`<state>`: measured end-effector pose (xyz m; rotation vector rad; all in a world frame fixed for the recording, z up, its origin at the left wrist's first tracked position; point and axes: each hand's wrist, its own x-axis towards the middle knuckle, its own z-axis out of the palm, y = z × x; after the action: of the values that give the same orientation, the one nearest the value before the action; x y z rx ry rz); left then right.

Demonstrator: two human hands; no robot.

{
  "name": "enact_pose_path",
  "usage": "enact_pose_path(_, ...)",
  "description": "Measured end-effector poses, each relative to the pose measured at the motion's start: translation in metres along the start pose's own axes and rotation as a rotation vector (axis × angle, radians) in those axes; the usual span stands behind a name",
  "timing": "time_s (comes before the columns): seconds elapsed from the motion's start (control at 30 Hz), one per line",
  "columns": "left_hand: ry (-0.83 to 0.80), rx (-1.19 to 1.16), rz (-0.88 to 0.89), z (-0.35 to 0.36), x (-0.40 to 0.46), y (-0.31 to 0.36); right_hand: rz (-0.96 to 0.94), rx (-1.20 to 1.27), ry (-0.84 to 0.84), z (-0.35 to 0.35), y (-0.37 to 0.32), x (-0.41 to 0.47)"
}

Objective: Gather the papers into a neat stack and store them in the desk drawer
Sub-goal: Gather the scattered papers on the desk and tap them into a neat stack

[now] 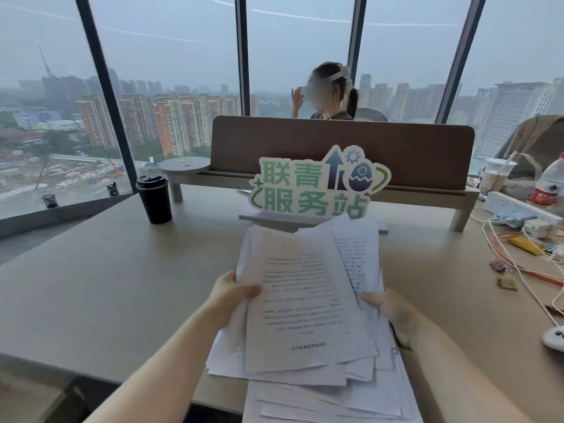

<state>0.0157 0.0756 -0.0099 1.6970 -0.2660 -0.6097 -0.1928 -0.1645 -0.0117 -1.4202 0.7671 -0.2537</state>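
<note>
A loose, uneven bundle of printed white papers [308,303] is lifted above the beige desk [116,285], its sheets fanned out at different angles. My left hand [232,296] grips the bundle's left edge, thumb on top. My right hand [393,312] grips the right edge. More sheets [332,401] lie spread at the desk's front edge under the bundle. No drawer shows in this view.
A black cup [154,198] stands far left. A green-lettered sign [317,184] leans before a brown divider [341,148], with a person behind it. At right lie cables [515,264], a power strip [512,206], a bottle [549,184], binder clips [500,267] and a white controller [554,337].
</note>
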Motion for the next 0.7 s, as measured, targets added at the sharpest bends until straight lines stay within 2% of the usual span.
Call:
enact_pose_path(0.13,0.055,0.101,0.072,0.017,0.0,-0.002,0.002,-0.105,-0.081,0.006,-0.002,0.0)
enact_pose_path(0.27,0.07,0.226,0.109,0.028,0.0,-0.001,0.025,-0.091,-0.113,0.019,-0.002,0.001)
enact_pose_path(0.37,0.206,0.39,0.178,0.019,0.003,-0.001,0.013,-0.022,-0.058,0.02,-0.003,0.001)
enact_pose_path(0.43,0.27,0.447,0.153,0.006,0.012,-0.002,0.0,0.029,-0.05,0.018,-0.007,-0.003)
enact_pose_path(0.57,0.147,0.162,0.013,-0.015,0.022,0.009,-0.099,0.152,-0.121,0.014,-0.022,-0.016)
enact_pose_path(0.7,-0.207,-0.229,-0.035,-0.021,0.009,0.027,-0.214,0.242,-0.132,0.015,-0.042,-0.027)
